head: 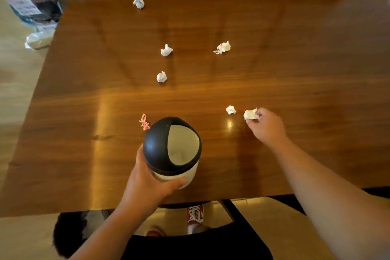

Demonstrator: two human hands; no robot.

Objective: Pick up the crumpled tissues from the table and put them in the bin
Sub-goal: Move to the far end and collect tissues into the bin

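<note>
Standing near the front edge of the wooden table [295, 69], the small bin [172, 150] has a black dome lid with a pale flap; what is inside cannot be seen. The left hand [147, 183] grips its white body from the side. A small pink scrap [144, 122] lies just behind the bin. The right hand [267, 125] pinches one crumpled tissue [250, 114] between thumb and fingertips, right of the bin. Another tissue [230, 109] lies just beside it, and four more tissues [161, 76] are spread farther back.
</note>
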